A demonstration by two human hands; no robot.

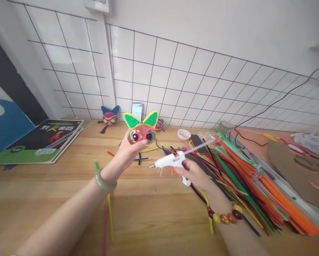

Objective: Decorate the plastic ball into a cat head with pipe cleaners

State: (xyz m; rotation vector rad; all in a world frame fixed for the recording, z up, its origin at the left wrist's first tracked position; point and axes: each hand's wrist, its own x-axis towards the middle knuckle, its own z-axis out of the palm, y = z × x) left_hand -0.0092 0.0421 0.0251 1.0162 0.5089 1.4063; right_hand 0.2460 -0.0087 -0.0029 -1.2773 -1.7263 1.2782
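My left hand (130, 149) is closed around a small round animal-head ornament (142, 133) made of pipe cleaners. It has green ears edged in yellow, big black eyes and a pink, multicoloured face turned toward me. In my right hand (194, 173) is a white glue gun (170, 162), its nozzle pointing left, just below and to the right of the ornament and apart from it. A clear glue stick sticks out of the gun's back, and orange shows at its trigger. Loose pipe cleaners (146, 159) lie on the wooden table under both hands.
Bundles of pipe cleaners (245, 185) cover the table's right side. A similar blue-eared head (110, 115), a phone (137, 110) and a pink dish (184, 134) stand near the tiled wall. A magazine (39, 142) lies at left, cardboard (287, 170) at far right.
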